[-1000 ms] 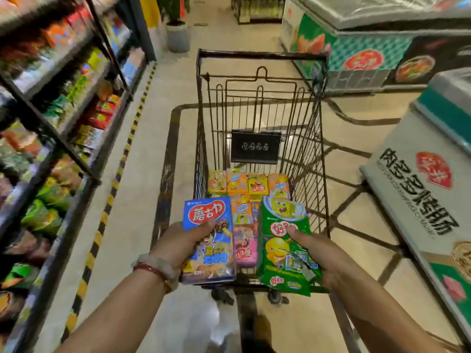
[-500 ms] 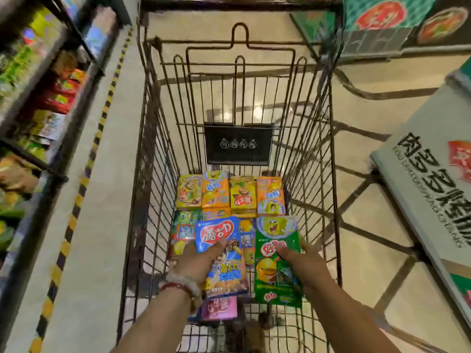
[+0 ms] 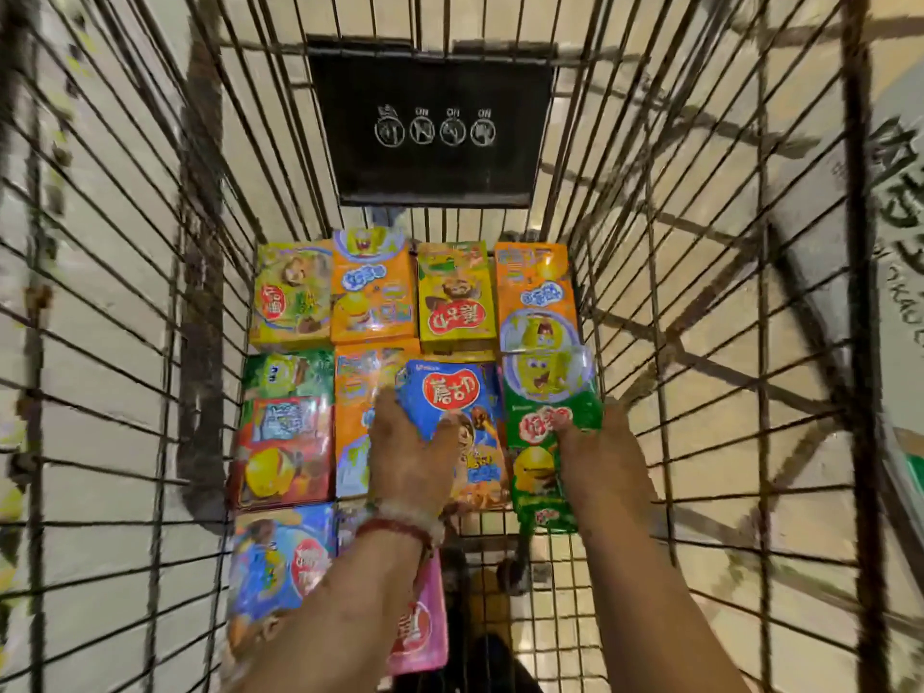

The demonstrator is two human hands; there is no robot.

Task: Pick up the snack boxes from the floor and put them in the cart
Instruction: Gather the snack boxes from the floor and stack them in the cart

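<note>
Both hands, apparently gripping: left [image 3: 415,457] holds blue box [image 3: 460,407], right [image 3: 605,457] green box [image 3: 545,417], inside cart [image 3: 750,292].

place: a shop, supermarket kind for sure
cart: wire shopping cart [image 3: 150,302], we're looking straight down into the basket
sign: black plate [image 3: 432,125] on the far wall with little round warning icons
goods: bright printed snack boxes [image 3: 372,287] lying in rows on the cart bottom
floor: pale glossy tiles [image 3: 700,202] seen through the wires

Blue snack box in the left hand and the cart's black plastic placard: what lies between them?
Head view: a yellow snack box lies flat between them.
</note>
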